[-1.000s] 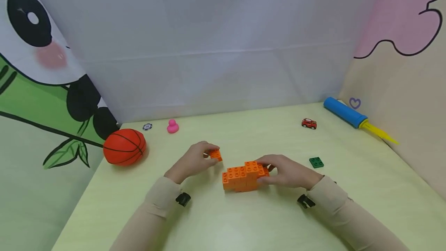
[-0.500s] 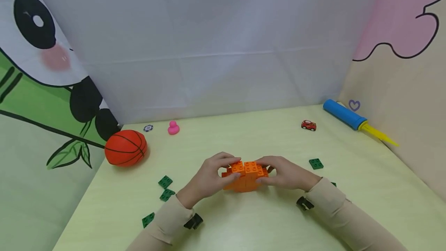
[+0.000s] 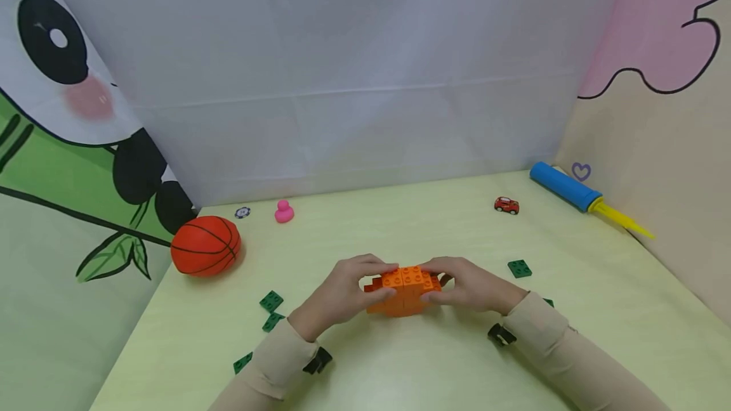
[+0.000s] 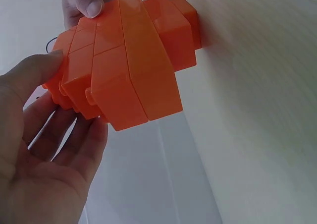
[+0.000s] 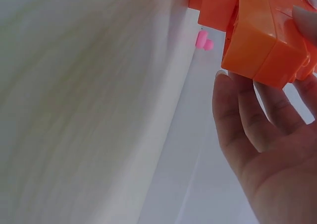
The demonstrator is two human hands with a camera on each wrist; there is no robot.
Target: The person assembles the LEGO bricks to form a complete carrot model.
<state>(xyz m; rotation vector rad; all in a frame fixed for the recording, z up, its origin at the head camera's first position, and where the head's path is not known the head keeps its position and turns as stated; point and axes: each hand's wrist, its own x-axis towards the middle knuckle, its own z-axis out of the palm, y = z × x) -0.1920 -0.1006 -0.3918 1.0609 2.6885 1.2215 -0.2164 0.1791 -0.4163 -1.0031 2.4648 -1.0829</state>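
Observation:
A stepped block of orange bricks [image 3: 402, 290] stands on the pale green table [image 3: 400, 373], held from both sides. My left hand [image 3: 384, 281] grips its left end, fingers over the top and thumb on the near face. My right hand [image 3: 435, 281] grips the right end the same way. In the left wrist view the orange block [image 4: 129, 60] fills the middle, with my left hand [image 4: 49, 135] curled round its studded side. The right wrist view shows the orange block [image 5: 257, 26] at the top and my right hand [image 5: 262, 135] beneath it.
An orange basketball [image 3: 205, 246] lies at the left. A pink duck [image 3: 283, 211] and a small chip [image 3: 242, 212] sit near the back wall. A red toy car [image 3: 506, 205] and a blue pump [image 3: 571, 186] are at the right. Green plates [image 3: 271, 300] lie left; another green plate [image 3: 519, 268] lies right.
My left hand carried a small orange brick rightwards to the block and now grips the block. Green plates on the left came into view. My right hand stayed on the block.

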